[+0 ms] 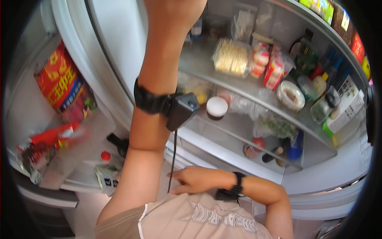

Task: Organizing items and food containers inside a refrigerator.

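My left arm reaches up across the open refrigerator; only the wrist end of my left hand (pixel 177 9) shows at the top edge, its fingers out of frame. A black wrist strap carries a small camera (pixel 182 110), and a thin black cable hangs from it. Close to my shirt, below the lower shelves, my right hand (pixel 197 179) has its fingers and thumb apart, with nothing seen in it. The cable passes by its fingertips. Nearest above that hand is a white-lidded jar (pixel 217 106) on the middle shelf.
Pale blocks in a clear container (pixel 231 58), small red-and-white bottles (pixel 259 61), a white bowl (pixel 291 95), a glass jar (pixel 325 104) and a carton (pixel 343 104) crowd the glass shelf. Bagged greens (pixel 277 127) lie lower. The left door holds a red food bag (pixel 64 80) and other packets.
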A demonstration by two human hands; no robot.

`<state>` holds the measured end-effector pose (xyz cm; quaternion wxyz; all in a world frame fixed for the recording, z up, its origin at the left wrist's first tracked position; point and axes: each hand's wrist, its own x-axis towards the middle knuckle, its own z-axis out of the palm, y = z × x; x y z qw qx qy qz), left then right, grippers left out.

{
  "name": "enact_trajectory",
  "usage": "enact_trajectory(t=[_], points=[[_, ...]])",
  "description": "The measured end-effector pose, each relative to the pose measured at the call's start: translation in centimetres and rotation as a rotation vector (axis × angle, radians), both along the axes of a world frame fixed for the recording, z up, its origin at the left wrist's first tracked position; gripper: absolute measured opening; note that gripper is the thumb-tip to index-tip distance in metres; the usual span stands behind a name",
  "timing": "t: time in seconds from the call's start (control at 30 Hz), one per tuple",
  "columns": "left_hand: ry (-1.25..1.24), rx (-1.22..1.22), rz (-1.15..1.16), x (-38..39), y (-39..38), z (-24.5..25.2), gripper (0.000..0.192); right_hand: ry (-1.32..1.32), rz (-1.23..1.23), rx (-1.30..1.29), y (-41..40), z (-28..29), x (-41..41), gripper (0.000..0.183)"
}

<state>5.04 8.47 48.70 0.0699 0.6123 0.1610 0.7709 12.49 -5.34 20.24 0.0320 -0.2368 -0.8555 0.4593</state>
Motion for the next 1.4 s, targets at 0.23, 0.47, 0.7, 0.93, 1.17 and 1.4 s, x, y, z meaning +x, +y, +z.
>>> enact_trajectory(t=[0.23,0.47,0.7,0.93,1.17,1.4], points=[[0.080,-0.079,0.162,-0.4,0.2,-2.8,0.029,0.304,0.319,-0.405,-2.7,-5.0,-7.9,0.038],[0.122,-0.250,0.059,-0.8,-3.0,-2.1,0.032,0.526,0.218,-0.512,-5.9,-2.5,-9.5,0.036],[0.148,-0.143,0.180,-0.8,-0.9,-1.1,0.026,0.575,0.036,-0.702,-5.7,-3.4,-10.6,0.034],[0.415,-0.180,-0.235,-1.7,-4.9,-5.7,0.021,0.289,0.275,-0.433,-3.0,-11.7,-12.5,0.025],[0.642,-0.858,-0.410,-8.2,-12.9,-28.0,0.016,0.012,0.247,-0.173,-1.4,-11.2,-8.1,0.025],[0.395,-1.993,-0.688,-20.7,-20.9,-44.8,0.040,-0.107,0.195,-0.269,-0.4,-11.2,-5.1,0.025]])
